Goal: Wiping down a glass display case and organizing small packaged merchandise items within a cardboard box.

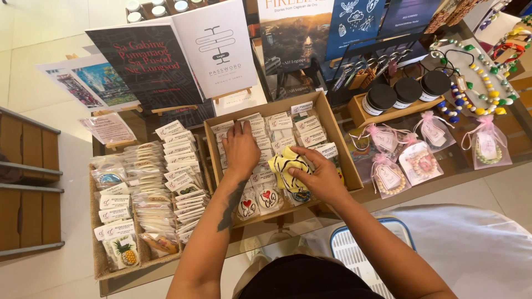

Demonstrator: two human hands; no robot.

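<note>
While left hand (pixel 240 148) lies flat on packets at back-left of shallow brown cardboard box (pixel 337 145), right hand (pixel 320 178) grips yellow black-lined packet (pixel 288 165) over box centre; rows look mostly filed, front packets loose.

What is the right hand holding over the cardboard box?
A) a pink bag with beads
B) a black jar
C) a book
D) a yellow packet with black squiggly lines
D: the right hand pinches a yellow packet with black squiggly lines above the cardboard box, while the left hand rests on the packets in the box.
</note>
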